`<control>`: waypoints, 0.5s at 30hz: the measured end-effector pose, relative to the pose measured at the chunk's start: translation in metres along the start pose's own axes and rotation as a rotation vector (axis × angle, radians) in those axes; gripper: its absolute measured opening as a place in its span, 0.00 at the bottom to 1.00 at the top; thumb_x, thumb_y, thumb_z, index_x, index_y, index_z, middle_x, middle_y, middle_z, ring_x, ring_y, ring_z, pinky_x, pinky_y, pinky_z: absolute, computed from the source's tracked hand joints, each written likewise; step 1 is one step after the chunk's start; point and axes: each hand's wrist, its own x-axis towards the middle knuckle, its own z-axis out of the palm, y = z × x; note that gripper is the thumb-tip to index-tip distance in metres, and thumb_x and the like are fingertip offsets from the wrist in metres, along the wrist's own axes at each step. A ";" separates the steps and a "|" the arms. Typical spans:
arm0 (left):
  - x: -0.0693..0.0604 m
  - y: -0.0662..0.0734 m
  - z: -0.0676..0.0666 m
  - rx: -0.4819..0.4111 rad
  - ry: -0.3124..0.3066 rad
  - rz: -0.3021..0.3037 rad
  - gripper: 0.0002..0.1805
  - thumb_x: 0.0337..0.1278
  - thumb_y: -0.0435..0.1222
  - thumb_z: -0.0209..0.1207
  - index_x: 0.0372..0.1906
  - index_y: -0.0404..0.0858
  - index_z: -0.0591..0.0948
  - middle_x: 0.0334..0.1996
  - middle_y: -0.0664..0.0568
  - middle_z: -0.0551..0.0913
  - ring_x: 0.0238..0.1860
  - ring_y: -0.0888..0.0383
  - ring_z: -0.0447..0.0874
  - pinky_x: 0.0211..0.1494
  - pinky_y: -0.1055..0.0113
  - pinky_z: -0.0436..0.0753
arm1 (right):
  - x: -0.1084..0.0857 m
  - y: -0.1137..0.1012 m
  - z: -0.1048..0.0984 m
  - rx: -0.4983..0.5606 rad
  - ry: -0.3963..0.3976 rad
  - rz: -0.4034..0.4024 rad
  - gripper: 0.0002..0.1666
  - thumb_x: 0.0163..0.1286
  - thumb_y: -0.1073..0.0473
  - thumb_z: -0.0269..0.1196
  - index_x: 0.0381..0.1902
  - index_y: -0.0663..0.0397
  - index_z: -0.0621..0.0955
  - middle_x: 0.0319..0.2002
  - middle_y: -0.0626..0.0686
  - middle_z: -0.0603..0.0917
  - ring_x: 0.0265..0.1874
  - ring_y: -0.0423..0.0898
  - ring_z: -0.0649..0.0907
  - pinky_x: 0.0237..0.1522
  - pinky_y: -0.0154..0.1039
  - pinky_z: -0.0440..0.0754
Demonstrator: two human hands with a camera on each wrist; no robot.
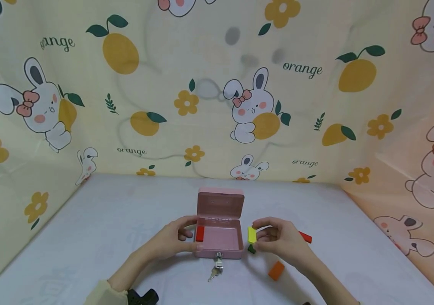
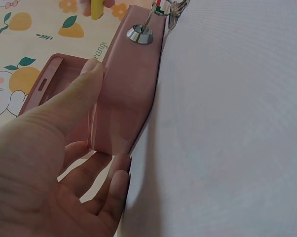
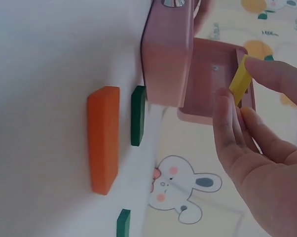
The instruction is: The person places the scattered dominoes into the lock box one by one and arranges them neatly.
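Note:
A pink metal cash box stands with its lid raised. A red block lies inside at the left, and keys hang from the front lock. My left hand grips the box's left end, its thumb at the front rim. Between thumb and fingertips my right hand pinches a yellow block, held above the table just right of the box. The right wrist view also shows this yellow block raised off the surface.
Right of the box, a green block and an orange block lie on the white table. Another red block is partly behind the right hand. A second green block shows in the right wrist view. Patterned cloth encloses the back and sides.

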 end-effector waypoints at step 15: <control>0.000 0.001 0.001 0.002 0.001 -0.010 0.45 0.47 0.51 0.74 0.71 0.48 0.69 0.62 0.53 0.74 0.51 0.54 0.76 0.53 0.53 0.78 | 0.014 -0.005 0.016 -0.024 -0.025 -0.019 0.27 0.53 0.65 0.76 0.52 0.62 0.80 0.40 0.57 0.85 0.40 0.52 0.84 0.40 0.39 0.83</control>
